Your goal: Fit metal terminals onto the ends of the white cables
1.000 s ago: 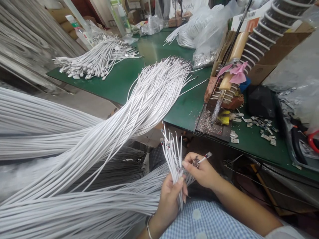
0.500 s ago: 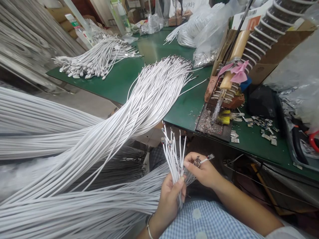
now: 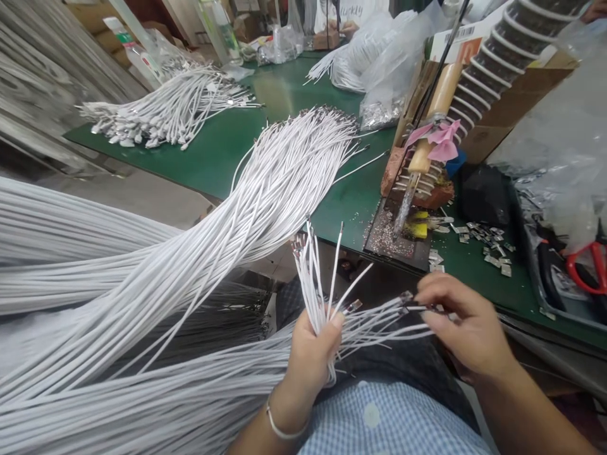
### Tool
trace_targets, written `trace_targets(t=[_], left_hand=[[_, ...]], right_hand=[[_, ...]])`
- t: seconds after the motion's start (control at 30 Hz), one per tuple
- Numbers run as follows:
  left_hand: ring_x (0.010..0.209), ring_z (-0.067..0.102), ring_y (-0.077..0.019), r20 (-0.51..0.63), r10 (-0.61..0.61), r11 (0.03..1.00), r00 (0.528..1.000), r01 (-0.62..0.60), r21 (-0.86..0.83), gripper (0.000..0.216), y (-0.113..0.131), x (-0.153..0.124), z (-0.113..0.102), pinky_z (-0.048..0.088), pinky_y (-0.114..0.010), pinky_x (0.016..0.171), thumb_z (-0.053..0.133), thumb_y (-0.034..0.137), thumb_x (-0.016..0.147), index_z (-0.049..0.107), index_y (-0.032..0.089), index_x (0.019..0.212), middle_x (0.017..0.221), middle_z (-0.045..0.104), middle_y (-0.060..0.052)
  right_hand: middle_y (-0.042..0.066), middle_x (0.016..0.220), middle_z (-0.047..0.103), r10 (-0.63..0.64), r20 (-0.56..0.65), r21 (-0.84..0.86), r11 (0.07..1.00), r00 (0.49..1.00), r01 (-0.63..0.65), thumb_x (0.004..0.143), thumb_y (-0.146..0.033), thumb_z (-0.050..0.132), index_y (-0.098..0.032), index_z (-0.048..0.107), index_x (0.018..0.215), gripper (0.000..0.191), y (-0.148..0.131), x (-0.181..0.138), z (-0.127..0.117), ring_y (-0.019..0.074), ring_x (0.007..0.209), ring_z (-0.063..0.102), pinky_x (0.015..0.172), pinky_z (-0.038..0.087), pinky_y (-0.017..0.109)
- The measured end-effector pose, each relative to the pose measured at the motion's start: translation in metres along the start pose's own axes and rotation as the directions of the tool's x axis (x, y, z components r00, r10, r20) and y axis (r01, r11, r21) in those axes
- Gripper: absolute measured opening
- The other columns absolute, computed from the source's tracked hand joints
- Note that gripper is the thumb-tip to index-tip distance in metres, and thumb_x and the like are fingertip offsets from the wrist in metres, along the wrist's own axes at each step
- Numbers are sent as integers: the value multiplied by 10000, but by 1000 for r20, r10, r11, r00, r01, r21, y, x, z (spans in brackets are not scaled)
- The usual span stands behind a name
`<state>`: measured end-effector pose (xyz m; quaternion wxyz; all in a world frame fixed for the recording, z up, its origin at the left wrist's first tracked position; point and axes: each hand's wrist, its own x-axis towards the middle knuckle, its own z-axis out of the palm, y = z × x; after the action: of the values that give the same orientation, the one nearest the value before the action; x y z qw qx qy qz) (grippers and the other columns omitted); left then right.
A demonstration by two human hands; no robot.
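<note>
A small bunch of white cables (image 3: 313,278) stands upright in my left hand (image 3: 308,354), which is closed round it. The ends of these cables fan out above the thumb, and some carry small metal tips. To the right, my right hand (image 3: 467,325) pinches the end of a white cable between thumb and fingers. That cable lies by the tips of a lower bundle of white cables (image 3: 374,325), which runs across the lap behind my left hand. The exact tip inside my right fingers is partly hidden.
A thick cable bundle (image 3: 284,170) lies across the green table (image 3: 199,167), with another cable pile (image 3: 161,107) at far left. A soldering iron (image 3: 427,151) leans on a brick. Small metal connectors (image 3: 493,243) and red-handled scissors (image 3: 590,265) sit at right.
My right hand has moved right, away from the bunch in my left hand, to the tips of the lower bundle. My left hand still holds its bunch, and the view has shifted slightly.
</note>
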<state>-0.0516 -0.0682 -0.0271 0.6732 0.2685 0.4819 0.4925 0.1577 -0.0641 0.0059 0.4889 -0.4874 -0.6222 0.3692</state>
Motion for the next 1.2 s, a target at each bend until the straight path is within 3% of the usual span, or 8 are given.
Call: trace_targets(t=[0.1, 0.17, 0.3, 0.37, 0.43, 0.6, 0.87, 1.2], left_hand=[[333, 209, -4, 64, -23, 996, 998, 28, -84, 261, 5, 10, 8, 143, -158, 368, 679, 300, 703, 456, 166, 692, 423, 317, 126], [334, 209, -7, 97, -44, 992, 994, 55, -113, 226, 8, 16, 14, 144, -165, 372, 657, 261, 721, 455, 165, 693, 424, 305, 127], [334, 207, -12, 139, -71, 985, 988, 91, -145, 190, 11, 24, 25, 143, -171, 369, 628, 219, 738, 452, 164, 692, 426, 289, 127], [331, 216, -13, 146, -69, 985, 987, 90, -149, 189, 12, 26, 29, 146, -169, 366, 623, 209, 741, 449, 164, 682, 420, 293, 126], [327, 242, -13, 138, -56, 989, 989, 74, -129, 189, 11, 26, 32, 155, -166, 363, 613, 210, 752, 448, 162, 673, 416, 336, 115], [334, 312, 13, 89, 4, 1000, 996, -6, 15, 172, 1, 21, 36, 182, -149, 351, 592, 257, 796, 478, 147, 729, 636, 602, 21], [363, 343, 2, 125, -3, 994, 992, -10, 105, 156, -22, 10, 35, 215, -135, 347, 552, 306, 842, 474, 172, 826, 649, 566, 49], [348, 348, -8, 89, 0, 996, 996, -8, 93, 224, -15, 13, 38, 232, -137, 339, 634, 329, 772, 492, 155, 780, 581, 587, 36]], right_hand=[[51, 745, 491, -48, -155, 103, 993, 987, 65, 813, -390, 531, -228, 614, 831, 183, -10, -8, -28, 204, 696, 457, 557, 374, 304], [68, 739, 497, -17, -161, 137, 990, 987, 39, 832, -414, 475, -222, 622, 809, 243, -17, -12, -40, 228, 720, 462, 590, 395, 333], [56, 738, 508, 4, 72, 90, 996, 997, -11, 855, -375, 437, -219, 594, 791, 230, -16, -14, -42, 216, 704, 476, 606, 397, 333], [43, 760, 502, 30, 203, 67, 997, 979, -45, 868, -322, 420, -214, 569, 803, 195, -10, -12, -33, 198, 700, 494, 624, 400, 325], [30, 776, 499, 45, 241, 50, 997, 970, -59, 881, -229, 400, -215, 544, 810, 161, -4, -8, -17, 176, 705, 502, 629, 404, 302], [13, 818, 489, 78, 57, 34, 996, 995, -80, 875, -114, 385, -216, 501, 865, 154, 10, 1, 28, 148, 753, 494, 672, 416, 275], [22, 874, 450, 1, -221, 6, 1000, 975, 0, 855, -74, 390, -207, 459, 894, 154, 25, 1, 66, 150, 801, 475, 687, 416, 283], [36, 931, 391, 54, -124, 186, 982, 991, -30, 861, -137, 368, -223, 418, 893, 104, 18, -10, 60, 173, 827, 420, 696, 396, 317]])
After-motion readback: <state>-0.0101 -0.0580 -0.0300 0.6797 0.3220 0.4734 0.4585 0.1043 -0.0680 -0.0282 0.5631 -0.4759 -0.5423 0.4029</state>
